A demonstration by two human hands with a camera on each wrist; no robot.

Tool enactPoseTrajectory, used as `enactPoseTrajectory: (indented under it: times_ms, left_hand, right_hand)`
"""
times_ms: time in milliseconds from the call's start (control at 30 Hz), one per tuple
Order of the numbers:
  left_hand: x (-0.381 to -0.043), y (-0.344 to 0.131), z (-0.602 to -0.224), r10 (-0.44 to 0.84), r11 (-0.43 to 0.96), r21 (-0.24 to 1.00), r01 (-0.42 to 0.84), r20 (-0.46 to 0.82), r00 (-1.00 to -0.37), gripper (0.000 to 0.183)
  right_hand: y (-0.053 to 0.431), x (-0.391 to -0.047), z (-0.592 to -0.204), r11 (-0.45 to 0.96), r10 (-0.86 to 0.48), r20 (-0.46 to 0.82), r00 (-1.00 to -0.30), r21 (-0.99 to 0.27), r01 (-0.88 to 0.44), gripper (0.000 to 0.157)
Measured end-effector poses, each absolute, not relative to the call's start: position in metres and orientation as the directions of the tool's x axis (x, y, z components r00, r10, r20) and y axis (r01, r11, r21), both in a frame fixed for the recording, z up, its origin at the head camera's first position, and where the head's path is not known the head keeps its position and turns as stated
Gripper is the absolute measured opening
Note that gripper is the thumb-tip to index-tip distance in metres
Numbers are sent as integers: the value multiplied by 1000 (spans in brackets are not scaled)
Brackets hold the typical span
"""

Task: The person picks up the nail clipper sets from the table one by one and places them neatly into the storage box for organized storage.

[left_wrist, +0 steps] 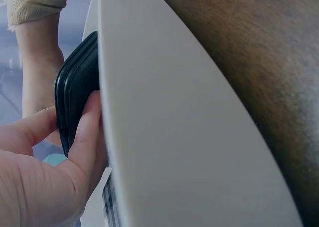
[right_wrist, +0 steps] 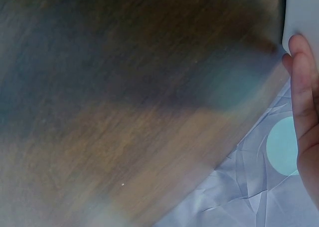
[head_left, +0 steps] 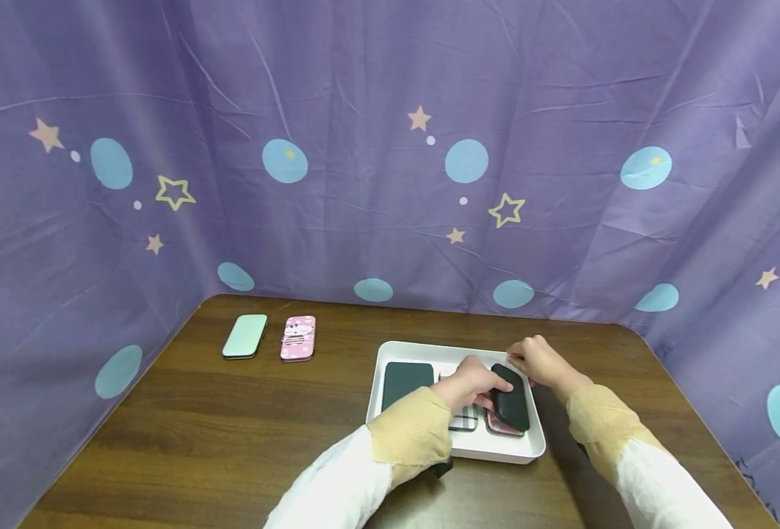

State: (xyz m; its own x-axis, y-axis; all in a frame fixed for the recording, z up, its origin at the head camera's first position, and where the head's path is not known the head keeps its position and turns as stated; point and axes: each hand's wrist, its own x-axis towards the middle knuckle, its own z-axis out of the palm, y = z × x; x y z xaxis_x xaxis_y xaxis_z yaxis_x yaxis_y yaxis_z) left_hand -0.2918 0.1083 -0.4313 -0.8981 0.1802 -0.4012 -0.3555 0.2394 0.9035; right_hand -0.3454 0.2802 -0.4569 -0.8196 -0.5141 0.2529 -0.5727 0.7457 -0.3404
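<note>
My left hand pinches a slim black rounded case between thumb and fingers, at the right side of a white tray. In the left wrist view the black case tilts on its edge behind the tray wall. A pink case lies partly hidden beneath it. Beside it in the tray are a plaid case, partly covered by my left hand, and a dark green case. My right hand grips the tray's far right corner; in the right wrist view its fingers touch the outer wall.
On the brown wooden table, a mint green case and a pink case with a cartoon print lie at the far left. A purple curtain with stars and blue ovals hangs behind the table and along its sides.
</note>
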Motion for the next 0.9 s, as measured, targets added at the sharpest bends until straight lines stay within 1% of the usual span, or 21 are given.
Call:
enactPoseTrajectory:
  times_ms: [200, 333, 500, 700, 900]
  left_hand:
    - [-292, 111, -437, 181, 235, 919, -317, -362, -914, 34]
    - [-292, 113, -439, 172, 271, 926, -263, -316, -933, 36]
    - [-293, 113, -438, 167, 375, 909, -181, -258, -951, 37]
    - [-290, 109, -435, 198, 463, 882, -86, -197, -960, 33]
    - [-288, 107, -433, 198, 647, 759, 68, -81, -977, 32]
  right_hand:
    - [282, -346, -458, 742, -518, 265, -813, -334, -582, 19]
    - [282, -346, -458, 743, -518, 260, -815, -335, -579, 18]
    - [281, -345, -457, 742, -524, 269, -808, -321, -588, 18]
    - [281, -345, -456, 743, -520, 260, -814, -333, -581, 16]
    - [282, -346, -458, 744, -508, 247, -825, -357, -565, 16]
